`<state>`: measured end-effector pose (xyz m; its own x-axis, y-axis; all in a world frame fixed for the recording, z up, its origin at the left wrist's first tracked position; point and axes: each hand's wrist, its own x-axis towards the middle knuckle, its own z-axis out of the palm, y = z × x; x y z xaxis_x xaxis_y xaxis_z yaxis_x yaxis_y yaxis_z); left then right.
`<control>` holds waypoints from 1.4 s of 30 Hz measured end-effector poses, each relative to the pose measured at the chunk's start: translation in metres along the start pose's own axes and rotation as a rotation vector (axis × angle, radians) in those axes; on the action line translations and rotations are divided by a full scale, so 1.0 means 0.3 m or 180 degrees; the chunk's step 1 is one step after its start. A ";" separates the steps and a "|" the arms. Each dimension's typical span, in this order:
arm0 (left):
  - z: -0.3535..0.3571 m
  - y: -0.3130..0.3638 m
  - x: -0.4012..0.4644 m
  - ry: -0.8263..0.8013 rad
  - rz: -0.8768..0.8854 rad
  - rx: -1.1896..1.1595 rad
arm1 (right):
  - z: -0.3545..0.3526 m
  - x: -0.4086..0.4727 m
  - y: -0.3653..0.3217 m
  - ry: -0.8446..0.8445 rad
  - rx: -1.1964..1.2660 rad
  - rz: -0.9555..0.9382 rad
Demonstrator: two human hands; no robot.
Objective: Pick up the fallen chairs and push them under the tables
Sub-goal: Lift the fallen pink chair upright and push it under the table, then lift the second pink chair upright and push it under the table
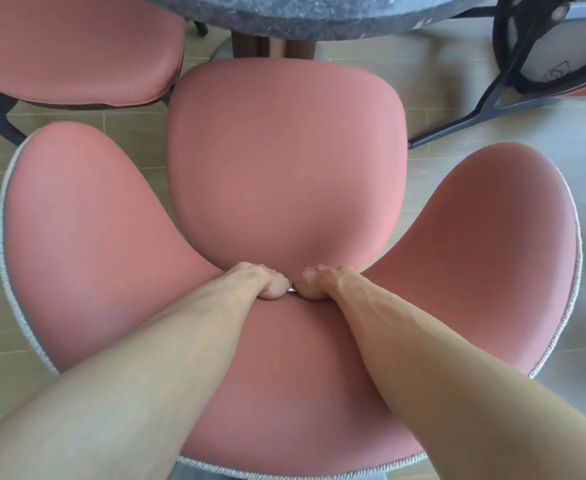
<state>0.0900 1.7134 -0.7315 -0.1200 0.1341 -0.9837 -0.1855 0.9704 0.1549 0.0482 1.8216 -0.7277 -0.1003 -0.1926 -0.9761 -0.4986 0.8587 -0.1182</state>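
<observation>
A pink upholstered chair (284, 161) stands upright right below me, its seat facing the table (319, 12) at the top. Its curved backrest with white piping wraps around left and right. My left hand (264, 280) and my right hand (322, 282) sit side by side, both curled over the middle of the backrest where it meets the seat. The seat's front edge lies just short of the dark speckled tabletop. At the top right a fallen chair (534, 60) lies on its side, its dark metal legs and the underside of its seat showing.
Another pink chair (73, 50) stands upright at the top left, partly under the table. The table's brown pedestal (274, 48) shows beneath the top. Light wood-look floor (492, 140) lies around the chairs.
</observation>
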 end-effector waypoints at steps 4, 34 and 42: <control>-0.041 -0.016 -0.046 0.0388 -0.0207 0.0012 | -0.051 -0.031 0.001 0.0251 -0.0090 0.0053; -0.088 0.893 -1.446 0.3660 0.2950 -0.3665 | 0.114 -1.647 0.405 0.4976 0.4804 -0.1292; -0.140 1.450 -1.380 0.3775 0.2946 -0.3910 | 0.218 -1.801 0.956 0.4889 0.4921 -0.2009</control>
<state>0.0181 2.0717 -0.2531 -0.9622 -0.2524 -0.1022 -0.0984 -0.0278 0.9948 0.0157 2.2030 -0.2462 -0.9983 0.0505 -0.0304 0.0309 0.0086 -0.9995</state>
